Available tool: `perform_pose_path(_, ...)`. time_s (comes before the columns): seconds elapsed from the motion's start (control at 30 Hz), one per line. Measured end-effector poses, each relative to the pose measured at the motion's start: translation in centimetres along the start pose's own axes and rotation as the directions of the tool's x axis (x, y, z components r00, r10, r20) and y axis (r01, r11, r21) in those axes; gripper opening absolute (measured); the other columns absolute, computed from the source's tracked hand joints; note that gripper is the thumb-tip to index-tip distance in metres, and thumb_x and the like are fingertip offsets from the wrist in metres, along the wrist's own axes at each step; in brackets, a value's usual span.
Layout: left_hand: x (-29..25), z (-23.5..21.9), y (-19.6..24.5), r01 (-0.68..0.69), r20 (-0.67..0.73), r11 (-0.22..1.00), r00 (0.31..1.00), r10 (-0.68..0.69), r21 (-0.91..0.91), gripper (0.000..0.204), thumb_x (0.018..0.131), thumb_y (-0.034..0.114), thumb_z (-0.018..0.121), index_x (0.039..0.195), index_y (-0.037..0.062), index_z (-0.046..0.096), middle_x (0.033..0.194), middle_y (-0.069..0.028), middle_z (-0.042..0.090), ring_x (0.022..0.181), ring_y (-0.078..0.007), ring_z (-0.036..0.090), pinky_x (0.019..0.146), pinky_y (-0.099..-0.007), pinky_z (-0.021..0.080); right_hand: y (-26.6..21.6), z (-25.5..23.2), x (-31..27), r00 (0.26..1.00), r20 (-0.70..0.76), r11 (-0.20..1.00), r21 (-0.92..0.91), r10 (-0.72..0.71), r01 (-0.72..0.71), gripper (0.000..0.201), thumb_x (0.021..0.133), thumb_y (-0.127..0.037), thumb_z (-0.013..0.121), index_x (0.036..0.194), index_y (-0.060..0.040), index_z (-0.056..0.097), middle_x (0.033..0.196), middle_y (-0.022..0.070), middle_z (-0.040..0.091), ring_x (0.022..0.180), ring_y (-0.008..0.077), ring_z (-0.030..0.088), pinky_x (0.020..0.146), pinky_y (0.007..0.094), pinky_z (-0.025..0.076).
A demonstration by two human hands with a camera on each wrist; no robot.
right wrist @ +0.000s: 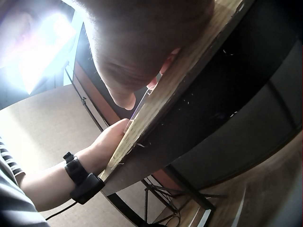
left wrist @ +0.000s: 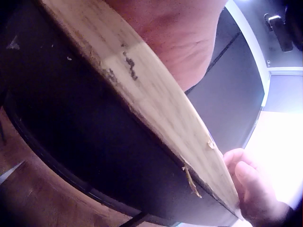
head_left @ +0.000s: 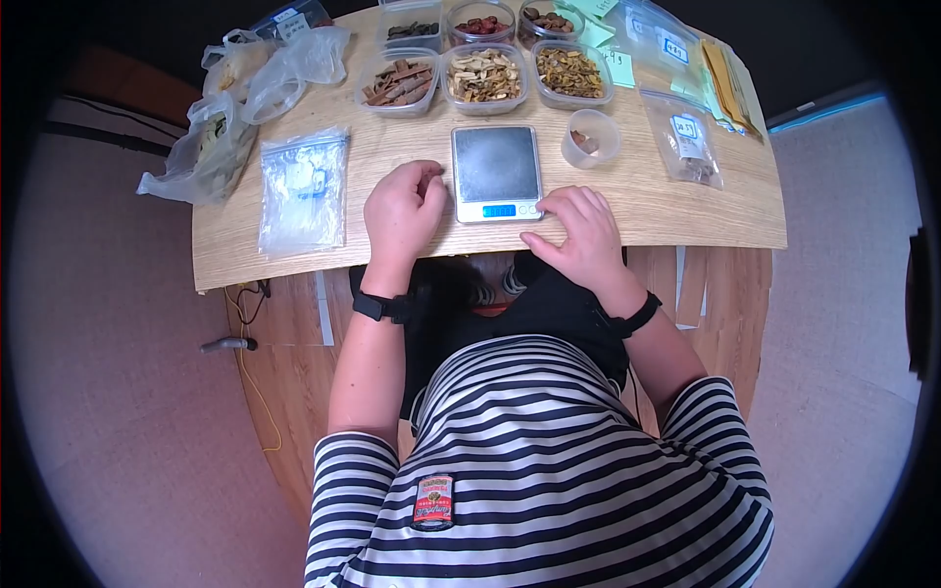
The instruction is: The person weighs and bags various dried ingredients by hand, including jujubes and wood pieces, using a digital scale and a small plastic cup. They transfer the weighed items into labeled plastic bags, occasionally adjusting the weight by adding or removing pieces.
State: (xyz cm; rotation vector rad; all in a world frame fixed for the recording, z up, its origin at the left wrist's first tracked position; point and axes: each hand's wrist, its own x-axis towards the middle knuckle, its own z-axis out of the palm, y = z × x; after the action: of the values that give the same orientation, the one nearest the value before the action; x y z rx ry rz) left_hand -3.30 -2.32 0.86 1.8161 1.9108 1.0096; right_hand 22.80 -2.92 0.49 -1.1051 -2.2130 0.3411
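A digital kitchen scale (head_left: 497,167) with a dark square plate lies near the table's front edge, its small blue display lit. My left hand (head_left: 402,208) rests on the table at the scale's left side, fingers loosely bent and holding nothing. At the scale's front right corner is my right hand (head_left: 582,235), its fingertips right at the buttons beside the display and its thumb spread toward the table edge. A small clear plastic cup (head_left: 610,145) with a few brown pieces stands just right of the scale. Both wrist views show mostly the table edge, with the right hand (right wrist: 142,42) large above it.
Several clear tubs of dried goods, including bark strips (head_left: 400,86) and pale slices (head_left: 483,76), stand behind the scale. An empty-looking zip bag (head_left: 304,196) and crumpled plastic bags (head_left: 211,147) lie left. Labelled bags (head_left: 683,137), green notes (head_left: 616,65) and brown envelopes (head_left: 723,86) lie right.
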Motion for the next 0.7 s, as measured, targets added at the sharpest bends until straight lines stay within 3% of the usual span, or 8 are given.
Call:
perform_pose_path(0.17, -0.3, -0.5, 0.6, -0.004, 0.113, 0.999, 0.994, 0.009, -0.044, 0.039, 0.077, 0.023, 0.067, 0.112, 0.0058, 0.073, 0.075, -0.0069, 0.062, 0.076, -0.0276, 0.061, 0.072, -0.0409, 0.05, 0.1, 0.0, 0.0, 1.0, -0.005, 1.0, -0.006, -0.009, 0.009, 0.036, 0.077, -0.03, 0.081, 0.101, -0.0066, 0.065, 0.099, 0.009, 0.064, 0.095, 0.03, 0.061, 0.086, 0.0407, 0.046)
perform_pose_path(0.23, -0.2, -0.9, 1.3, 0.009, 0.221, 1.0, 0.975, -0.01, 0.006, 0.056, 0.074, 0.029, 0.07, 0.123, 0.0019, 0.068, 0.076, -0.0085, 0.061, 0.078, -0.0284, 0.06, 0.075, -0.0416, 0.049, 0.1, 0.0, 0.0, 1.0, 0.0, 1.0, -0.012, -0.003, 0.003, 0.037, 0.077, -0.03, 0.081, 0.101, -0.0066, 0.065, 0.099, 0.009, 0.064, 0.095, 0.03, 0.061, 0.086, 0.0408, 0.046)
perform_pose_path(0.33, -0.1, -1.0, 2.1, 0.006, 0.245, 0.996, 0.969, -0.027, 0.086, 0.07, 0.07, 0.033, 0.073, 0.131, -0.0012, 0.061, 0.079, -0.011, 0.063, 0.081, -0.0298, 0.061, 0.076, -0.0417, 0.049, 0.1, 0.1, 0.0, 1.0, -0.005, 1.0, -0.009, -0.002, 0.002, 0.037, 0.077, -0.03, 0.081, 0.101, -0.0066, 0.065, 0.099, 0.009, 0.065, 0.095, 0.0299, 0.061, 0.086, 0.0409, 0.046)
perform_pose_path(0.7, -0.4, -0.7, 1.9, -0.015, 0.258, 0.99, 0.966, -0.022, 0.139, 0.082, 0.069, 0.035, 0.075, 0.139, -0.0001, 0.055, 0.089, -0.0117, 0.067, 0.089, -0.0323, 0.062, 0.084, -0.0433, 0.048, 0.2, 0.2, -0.1, 1.0, -0.012, 1.0, -0.005, -0.004, 0.004, 0.038, 0.077, -0.03, 0.081, 0.103, -0.0068, 0.065, 0.099, 0.0089, 0.065, 0.095, 0.0295, 0.062, 0.086, 0.0408, 0.047)
